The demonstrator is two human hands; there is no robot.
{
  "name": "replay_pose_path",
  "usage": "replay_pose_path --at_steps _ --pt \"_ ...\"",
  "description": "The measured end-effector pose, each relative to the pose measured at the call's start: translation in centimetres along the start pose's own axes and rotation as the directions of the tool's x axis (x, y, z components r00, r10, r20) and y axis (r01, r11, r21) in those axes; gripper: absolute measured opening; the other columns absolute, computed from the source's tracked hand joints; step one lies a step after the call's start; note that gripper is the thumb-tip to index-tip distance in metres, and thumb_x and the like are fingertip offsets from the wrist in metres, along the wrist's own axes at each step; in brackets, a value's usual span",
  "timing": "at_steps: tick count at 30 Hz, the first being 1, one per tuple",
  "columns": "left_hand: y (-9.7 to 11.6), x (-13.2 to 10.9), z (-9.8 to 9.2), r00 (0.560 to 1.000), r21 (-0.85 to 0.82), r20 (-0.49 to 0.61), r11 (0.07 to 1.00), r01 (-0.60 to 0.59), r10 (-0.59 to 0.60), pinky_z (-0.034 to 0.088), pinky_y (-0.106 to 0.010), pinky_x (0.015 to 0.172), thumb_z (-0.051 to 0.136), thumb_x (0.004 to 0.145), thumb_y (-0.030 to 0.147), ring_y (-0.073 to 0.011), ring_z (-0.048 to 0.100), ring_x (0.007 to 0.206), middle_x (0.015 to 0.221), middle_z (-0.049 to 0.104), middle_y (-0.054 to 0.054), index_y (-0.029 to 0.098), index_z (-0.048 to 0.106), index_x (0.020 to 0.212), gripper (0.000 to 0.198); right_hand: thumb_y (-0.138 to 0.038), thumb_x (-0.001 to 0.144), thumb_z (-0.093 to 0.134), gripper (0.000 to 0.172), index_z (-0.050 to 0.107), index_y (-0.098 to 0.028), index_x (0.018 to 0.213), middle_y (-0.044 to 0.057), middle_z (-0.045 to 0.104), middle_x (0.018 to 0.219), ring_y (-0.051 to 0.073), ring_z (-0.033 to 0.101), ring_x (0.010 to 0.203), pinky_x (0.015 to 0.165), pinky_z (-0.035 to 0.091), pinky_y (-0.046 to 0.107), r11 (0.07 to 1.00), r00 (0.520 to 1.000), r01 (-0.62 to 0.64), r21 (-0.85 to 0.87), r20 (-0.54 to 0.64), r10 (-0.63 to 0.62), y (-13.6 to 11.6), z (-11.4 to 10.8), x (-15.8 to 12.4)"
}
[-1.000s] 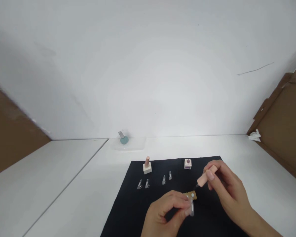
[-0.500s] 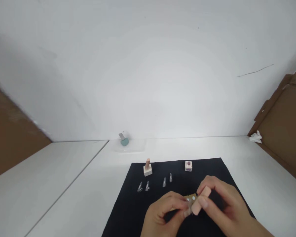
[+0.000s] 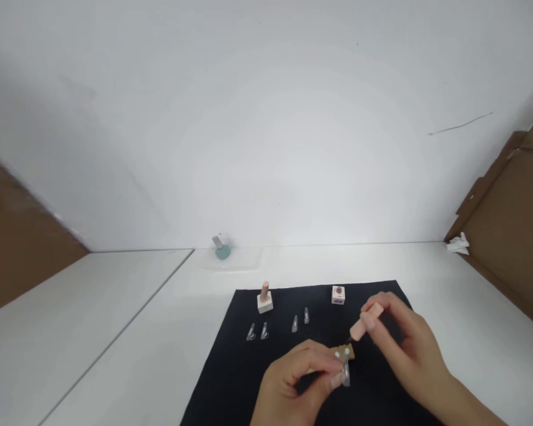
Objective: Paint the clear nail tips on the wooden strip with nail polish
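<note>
My left hand (image 3: 299, 378) pinches a clear false nail (image 3: 346, 371) between thumb and forefinger, its tip pointing toward me. In my right hand (image 3: 400, 340) is a pink nail polish cap (image 3: 366, 321), held by thumb and fingers and tilted. Its dark brush end points down-left, just above the false nail; whether they touch cannot be told. Behind my left fingertips shows a tan strip with white dots (image 3: 350, 351), partly hidden by the hand. An uncapped square polish bottle (image 3: 338, 296) stands on the black mat (image 3: 249, 373) beyond my right hand.
Another polish bottle with a pink cap (image 3: 265, 299) stands at the mat's back left. Several clear false nails (image 3: 295, 323) lie in pairs on the mat. Behind sits a clear tray (image 3: 244, 261) by a teal-bottomed object (image 3: 222, 251). White tissue (image 3: 459, 244) lies at back right.
My right hand has lifted the cap up and away from my left fingers, so the brush end and the false nail now show. My left hand stays nearly in place.
</note>
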State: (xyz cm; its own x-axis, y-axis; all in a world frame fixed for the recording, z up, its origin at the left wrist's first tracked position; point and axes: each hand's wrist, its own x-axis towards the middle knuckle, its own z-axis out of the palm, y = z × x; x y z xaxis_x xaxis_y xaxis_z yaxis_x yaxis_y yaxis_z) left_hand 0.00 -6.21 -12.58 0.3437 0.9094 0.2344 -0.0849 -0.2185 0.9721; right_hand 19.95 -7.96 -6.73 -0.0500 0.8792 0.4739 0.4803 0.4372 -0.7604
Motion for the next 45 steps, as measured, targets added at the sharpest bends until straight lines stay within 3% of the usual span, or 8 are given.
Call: replay_pose_path --at_steps 7,12,18,23,28,34,40,45 --pt "0.19 -0.04 0.15 0.999 -0.038 -0.006 0.999 0.034 -0.034 0.059 -0.022 0.078 0.078 0.083 0.012 -0.0172 0.076 0.078 0.082 0.080 -0.001 0.026 0.084 0.076 0.017 -0.025 0.102 0.059 0.022 0.061 -0.024 0.080 -0.002 0.068 0.072 0.012 0.065 0.063 0.061 0.051 0.022 0.996 0.986 0.084 -0.015 0.147 -0.081 -0.43 -0.16 -0.05" --pt "0.15 0.03 0.03 1.000 0.020 0.015 1.000 0.010 -0.010 0.060 -0.023 0.079 0.078 0.081 0.010 -0.0169 0.075 0.077 0.083 0.081 -0.001 0.026 0.085 0.078 0.018 -0.026 0.103 0.057 0.018 0.060 -0.024 0.086 -0.002 0.070 0.074 0.013 0.068 0.067 0.063 0.055 0.021 1.000 0.999 0.006 -0.030 -0.048 -0.008 0.00 0.05 0.07" --pt "0.17 -0.10 0.34 0.999 -0.009 0.002 0.999 0.041 -0.041 0.060 -0.023 0.079 0.080 0.081 0.013 -0.0177 0.076 0.079 0.082 0.080 -0.001 0.025 0.084 0.075 0.014 -0.028 0.102 0.060 0.023 0.059 -0.023 0.079 -0.001 0.069 0.071 0.013 0.066 0.061 0.059 0.053 0.022 0.998 0.993 0.061 -0.009 0.097 -0.060 -0.13 -0.05 -0.09" --pt "0.10 -0.08 0.16 0.999 -0.017 0.014 0.999 0.040 -0.039 0.061 -0.025 0.080 0.081 0.081 0.014 -0.0189 0.076 0.078 0.080 0.081 -0.002 0.025 0.084 0.076 0.013 -0.031 0.103 0.058 0.021 0.060 -0.024 0.083 0.000 0.072 0.073 0.015 0.069 0.067 0.064 0.057 0.023 0.999 0.998 -0.016 -0.037 -0.065 0.014 0.09 0.23 0.09" --pt "-0.14 0.10 0.09 0.988 -0.149 0.029 0.976 0.156 -0.154 0.060 -0.024 0.080 0.086 0.078 0.018 -0.0190 0.078 0.081 0.082 0.083 -0.001 0.024 0.084 0.074 0.007 -0.028 0.102 0.060 0.021 0.061 -0.024 0.081 -0.002 0.070 0.071 0.013 0.066 0.062 0.059 0.054 0.021 0.999 0.995 0.051 0.011 0.080 -0.052 -0.10 0.04 -0.05" --pt "0.24 0.27 0.58 0.939 -0.366 -0.002 0.874 0.320 -0.345 0.061 -0.027 0.075 0.098 0.064 0.033 -0.0192 0.077 0.074 0.077 0.082 -0.002 0.021 0.083 0.069 0.020 -0.031 0.103 0.059 0.013 0.064 -0.025 0.093 -0.002 0.074 0.074 0.014 0.067 0.060 0.061 0.057 0.023 1.000 0.991 -0.010 0.001 -0.131 0.011 0.24 0.25 -0.35" --pt "0.54 0.40 0.70 0.943 -0.303 -0.023 0.901 0.311 -0.333 0.062 -0.031 0.079 0.096 0.064 0.047 -0.0229 0.078 0.078 0.080 0.083 -0.006 0.020 0.083 0.068 0.030 -0.033 0.101 0.062 0.019 0.064 -0.024 0.085 -0.001 0.072 0.069 0.014 0.069 0.060 0.059 0.058 0.021 0.997 0.999 0.044 0.059 -0.013 -0.044 -0.41 0.44 -0.39" --pt "0.24 0.25 0.81 0.936 -0.380 -0.023 0.869 0.317 -0.352 0.062 -0.029 0.076 0.099 0.060 0.043 -0.0203 0.078 0.072 0.077 0.082 -0.003 0.021 0.083 0.067 0.029 -0.035 0.102 0.061 0.022 0.064 -0.024 0.082 -0.002 0.073 0.071 0.012 0.067 0.057 0.060 0.057 0.020 0.998 0.990 -0.059 0.014 -0.129 0.061 0.09 0.36 -0.08"
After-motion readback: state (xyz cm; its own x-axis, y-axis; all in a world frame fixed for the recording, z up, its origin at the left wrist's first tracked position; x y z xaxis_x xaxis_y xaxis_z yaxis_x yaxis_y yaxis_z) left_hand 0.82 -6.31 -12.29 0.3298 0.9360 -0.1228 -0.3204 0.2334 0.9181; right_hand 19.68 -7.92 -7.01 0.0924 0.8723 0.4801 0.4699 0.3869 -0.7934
